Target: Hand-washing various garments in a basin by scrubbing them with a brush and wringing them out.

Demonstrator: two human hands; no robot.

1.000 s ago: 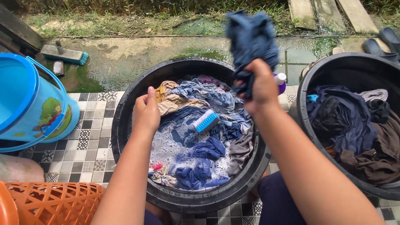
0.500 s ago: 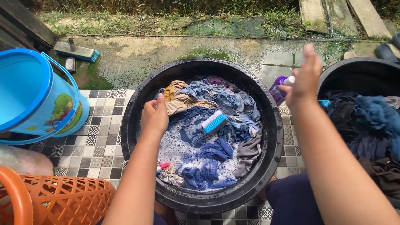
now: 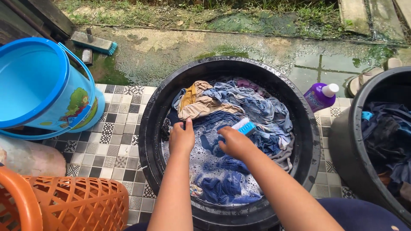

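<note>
Both hands are down in the wash, and neither shows a firm hold on anything. The left hand (image 3: pixel 181 137) lies palm-down with fingers together and thumb raised, pressing flat on dark blue cloth (image 3: pixel 222 122) at the near-left of the suds; it grips nothing that can be seen. The right hand (image 3: pixel 234 142) is curled over a fold of the same wet cloth, knuckles up, fingertips tucked out of sight, so whether it has closed on the fabric cannot be told. Just beyond its fingers, touching or nearly so, rests a scrub brush (image 3: pixel 244 126) with a blue back and white bristles, lying on the pile and not held. All of this sits in a large black tub (image 3: pixel 159 112) filled with soapy water and mixed garments, tan and pale blue pieces heaped toward the far side. That heap leaves the foamy near half open to the hands, which suits flat pressing. A purple bottle with a white cap (image 3: pixel 320 96) stands on the tiles just beside the tub's right rim, within reach. A second black tub (image 3: pixel 342 141) of dark clothes stands at right; a blue bucket (image 3: pixel 47 85) and an orange basket (image 3: pixel 77 203) stand at left.
</note>
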